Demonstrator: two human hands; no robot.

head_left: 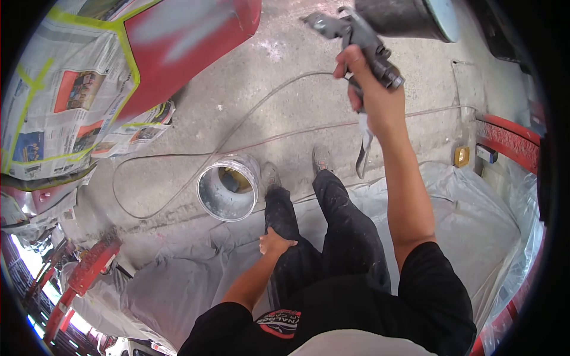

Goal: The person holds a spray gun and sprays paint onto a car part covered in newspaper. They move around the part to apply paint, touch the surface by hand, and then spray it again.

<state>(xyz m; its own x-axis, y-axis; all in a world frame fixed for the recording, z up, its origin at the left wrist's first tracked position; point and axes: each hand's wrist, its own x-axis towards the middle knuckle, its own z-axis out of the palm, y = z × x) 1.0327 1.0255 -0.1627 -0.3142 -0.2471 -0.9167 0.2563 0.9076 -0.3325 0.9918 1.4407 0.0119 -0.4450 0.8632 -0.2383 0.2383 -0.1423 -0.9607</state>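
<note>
In the head view, my right hand [371,86] is wrapped round the handle of a grey metal spray gun [363,37], raised at the upper right over the concrete floor. A thin hose lies on the floor and reaches up near this hand. My left hand [276,242] hangs low by my dark trousers, its thumb apart from the other fingers, with nothing seen in it. Left of my feet stands a white bucket [208,202] with something yellowish and dark inside. A red car panel [208,53] with light grey patches is at the upper left.
Newspaper masking [98,53] with yellow tape borders the red panel. The hose [136,156] loops across the floor round the bucket's left side. A dark drum [404,18] lies at the top right. Plastic sheeting [172,285] spreads behind me, with red metal beams [510,145] at both sides.
</note>
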